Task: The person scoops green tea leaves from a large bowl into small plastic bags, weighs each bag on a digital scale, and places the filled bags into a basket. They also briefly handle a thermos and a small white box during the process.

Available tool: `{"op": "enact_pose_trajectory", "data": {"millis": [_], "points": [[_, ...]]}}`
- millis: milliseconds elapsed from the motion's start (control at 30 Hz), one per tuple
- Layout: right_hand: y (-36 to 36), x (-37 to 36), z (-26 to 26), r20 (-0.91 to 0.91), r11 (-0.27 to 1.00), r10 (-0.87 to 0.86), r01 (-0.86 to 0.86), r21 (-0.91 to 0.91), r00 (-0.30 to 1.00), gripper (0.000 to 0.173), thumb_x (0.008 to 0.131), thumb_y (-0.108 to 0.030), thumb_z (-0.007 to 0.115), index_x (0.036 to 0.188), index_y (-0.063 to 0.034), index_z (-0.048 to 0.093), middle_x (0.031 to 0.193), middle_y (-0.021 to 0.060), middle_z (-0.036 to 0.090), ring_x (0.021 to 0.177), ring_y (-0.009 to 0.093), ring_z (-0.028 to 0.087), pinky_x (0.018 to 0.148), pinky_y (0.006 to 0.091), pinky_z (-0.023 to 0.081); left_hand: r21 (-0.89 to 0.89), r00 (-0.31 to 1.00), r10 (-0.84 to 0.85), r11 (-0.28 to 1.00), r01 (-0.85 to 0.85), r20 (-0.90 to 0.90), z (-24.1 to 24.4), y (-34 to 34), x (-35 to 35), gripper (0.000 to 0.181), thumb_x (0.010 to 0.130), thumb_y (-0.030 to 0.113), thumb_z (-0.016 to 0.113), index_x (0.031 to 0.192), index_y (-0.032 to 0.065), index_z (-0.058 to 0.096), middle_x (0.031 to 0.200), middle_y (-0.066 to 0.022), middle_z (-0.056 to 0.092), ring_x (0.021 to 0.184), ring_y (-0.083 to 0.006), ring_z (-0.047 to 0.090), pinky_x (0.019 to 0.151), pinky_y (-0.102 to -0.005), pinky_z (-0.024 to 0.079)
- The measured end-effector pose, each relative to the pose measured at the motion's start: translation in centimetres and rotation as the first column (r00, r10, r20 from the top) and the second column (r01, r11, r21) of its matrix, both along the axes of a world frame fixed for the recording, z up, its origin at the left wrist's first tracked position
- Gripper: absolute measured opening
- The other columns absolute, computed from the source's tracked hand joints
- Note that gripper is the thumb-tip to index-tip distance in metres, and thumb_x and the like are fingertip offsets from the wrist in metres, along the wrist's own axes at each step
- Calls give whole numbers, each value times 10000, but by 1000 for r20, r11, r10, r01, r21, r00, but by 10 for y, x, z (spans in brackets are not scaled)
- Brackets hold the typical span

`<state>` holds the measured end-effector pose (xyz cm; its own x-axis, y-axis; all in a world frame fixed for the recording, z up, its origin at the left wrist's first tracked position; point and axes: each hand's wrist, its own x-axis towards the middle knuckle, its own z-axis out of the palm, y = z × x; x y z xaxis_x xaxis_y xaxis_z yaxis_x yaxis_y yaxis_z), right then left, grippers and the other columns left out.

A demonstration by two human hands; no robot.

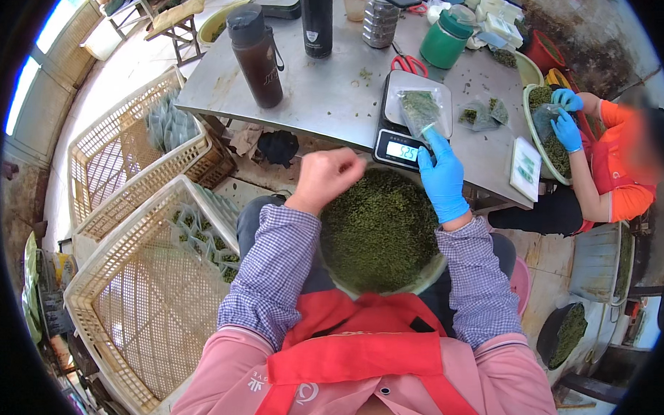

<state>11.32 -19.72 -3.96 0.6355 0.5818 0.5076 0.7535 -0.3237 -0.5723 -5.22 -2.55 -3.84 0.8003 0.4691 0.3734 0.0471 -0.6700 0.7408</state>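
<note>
My right hand (pixel 443 175), in a blue glove, reaches over the front of a digital scale (pixel 446 82). Its fingertips meet the near end of a clear plastic bag (pixel 420 109) of green granular material lying on the weighing plate; whether they pinch it is hidden. The thumb stands apart beside the lit display (pixel 402 149). Bare and curled, my left hand (pixel 330 177) hovers left of the scale, near the table edge, with nothing visible in it. Below both hands, between my legs, a round tub (pixel 356 290) is full of loose green granules (pixel 380 231).
On the metal table (pixel 336 92) stand a brown bottle (pixel 257 62), a black bottle (pixel 316 23), a green jar (pixel 446 38), red-handled scissors (pixel 409 65) and small filled bags (pixel 480 116). Plastic crates (pixel 137 299) with bags sit left. A gloved co-worker (pixel 613 151) handles a bag at right.
</note>
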Motion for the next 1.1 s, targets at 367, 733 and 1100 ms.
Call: {"op": "enact_pose_trajectory", "data": {"millis": [367, 733, 1100], "points": [[-7, -10, 5, -24, 999, -37, 38, 33, 999, 338, 833, -114, 647, 1169, -99, 616, 1170, 115, 624, 837, 244, 659, 729, 320, 524, -161, 980, -194, 969, 187, -31, -11, -16, 8, 161, 836, 204, 669, 855, 46, 694, 687, -60, 669, 605, -124, 646, 554, -265, 493], [-64, -65, -112, -234, 824, -5, -129, -552, 972, 155, 794, -157, 638, 946, -128, 647, 948, 126, 566, 847, 341, 588, 721, 439, 479, -31, 981, 1, 999, -7, -192, -19, -13, 6, 197, 802, 302, 659, 832, 109, 680, 695, -91, 660, 673, -265, 652, 608, -362, 499], [-61, -66, -52, -949, 999, 34, -31, 25, 312, 85, 862, -57, 611, 938, -35, 580, 743, 55, 636, 619, 117, 623, 533, 234, 486, -399, 824, -498, 837, 375, -271, -36, -55, -1, 391, 797, 266, 688, 1143, 109, 600, 1007, -81, 689, 696, -200, 683, 692, -330, 527]]}}
